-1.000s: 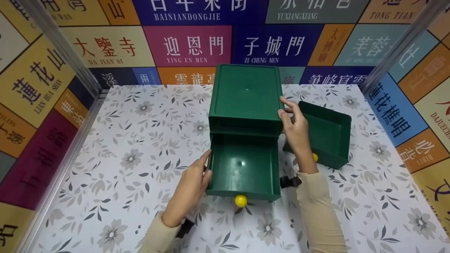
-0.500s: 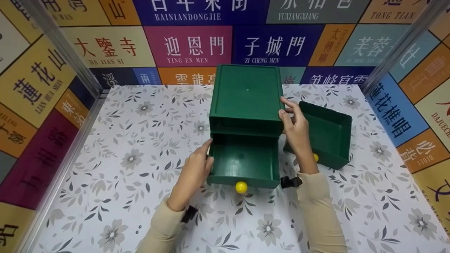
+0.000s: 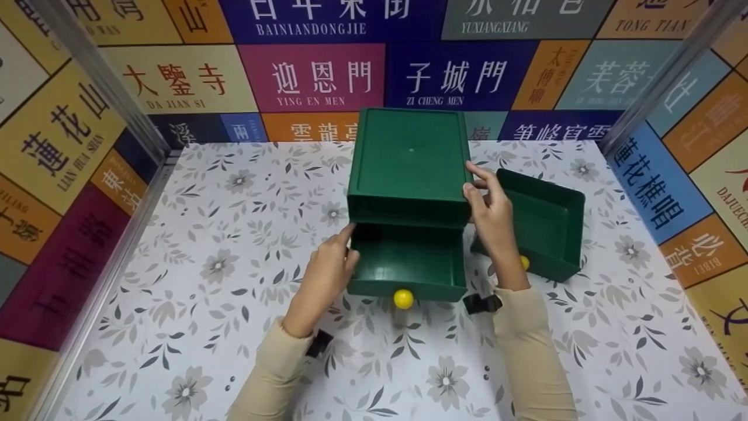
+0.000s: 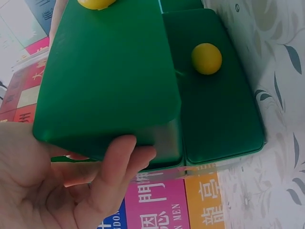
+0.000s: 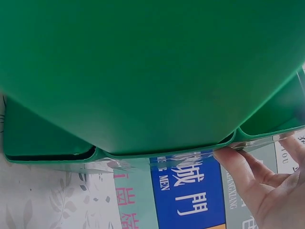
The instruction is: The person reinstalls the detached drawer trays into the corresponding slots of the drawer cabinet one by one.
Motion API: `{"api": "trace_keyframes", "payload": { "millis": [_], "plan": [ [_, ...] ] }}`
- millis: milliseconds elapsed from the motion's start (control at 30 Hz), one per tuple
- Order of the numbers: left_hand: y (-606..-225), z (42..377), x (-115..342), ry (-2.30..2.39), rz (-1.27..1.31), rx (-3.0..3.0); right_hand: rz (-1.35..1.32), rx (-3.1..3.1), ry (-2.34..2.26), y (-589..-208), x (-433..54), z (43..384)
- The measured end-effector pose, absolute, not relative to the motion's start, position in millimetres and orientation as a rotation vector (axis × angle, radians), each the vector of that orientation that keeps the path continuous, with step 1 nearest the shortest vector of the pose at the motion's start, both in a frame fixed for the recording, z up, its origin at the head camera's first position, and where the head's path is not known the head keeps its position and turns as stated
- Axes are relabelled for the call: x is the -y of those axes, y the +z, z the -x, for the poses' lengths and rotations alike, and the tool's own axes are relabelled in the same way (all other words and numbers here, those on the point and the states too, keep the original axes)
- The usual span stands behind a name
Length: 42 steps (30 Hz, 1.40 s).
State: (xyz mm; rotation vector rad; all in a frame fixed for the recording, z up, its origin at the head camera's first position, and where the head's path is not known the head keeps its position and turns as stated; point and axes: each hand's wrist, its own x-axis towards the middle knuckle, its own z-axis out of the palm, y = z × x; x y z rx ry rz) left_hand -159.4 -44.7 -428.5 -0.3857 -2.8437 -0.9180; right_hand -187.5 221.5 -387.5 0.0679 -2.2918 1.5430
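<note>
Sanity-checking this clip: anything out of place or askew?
Yes: one drawer sits loose and angled at the right of the green cabinet, whose top slot has no drawer. No spill or damage visible.

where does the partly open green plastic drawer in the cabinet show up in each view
Head: the partly open green plastic drawer sits just right of centre, lower than the middle.
Left wrist: upper left, large, round yellow knob cut by the top edge.
Right wrist: large, filling most of the upper picture.
Shared landmark: the multicoloured wall of printed signs.
</note>
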Motion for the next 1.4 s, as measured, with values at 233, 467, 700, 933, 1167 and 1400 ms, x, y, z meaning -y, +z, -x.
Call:
{"api": "trace_keyframes", "payload": {
  "millis": [233, 467, 700, 933, 1167, 1400],
  "plan": [
    [-419.9, 154.6, 48.1, -0.976, 0.411, 2.787, -0.096, 2.289, 1.517, -371.3, -214.0, 176.5],
    [-406.9, 138.7, 42.2, -0.93, 0.475, 2.633, -0.084, 2.296, 1.518, -370.7, -213.7, 176.5],
    [-402.3, 119.3, 27.8, -0.891, 0.723, 2.559, -0.096, 2.291, 1.532, -371.7, -214.2, 176.7],
    [-411.3, 109.9, 11.6, -0.664, 0.961, 2.512, -0.105, 2.272, 1.547, -373.0, -214.3, 177.4],
    [-423.7, 109.1, 0.9, -0.535, 1.0, 2.459, -0.09, 2.283, 1.523, -372.5, -213.1, 176.6],
    [-429.5, 108.8, -3.6, -0.475, 0.949, 2.449, -0.089, 2.29, 1.524, -372.7, -213.7, 176.2]
  ]
}}
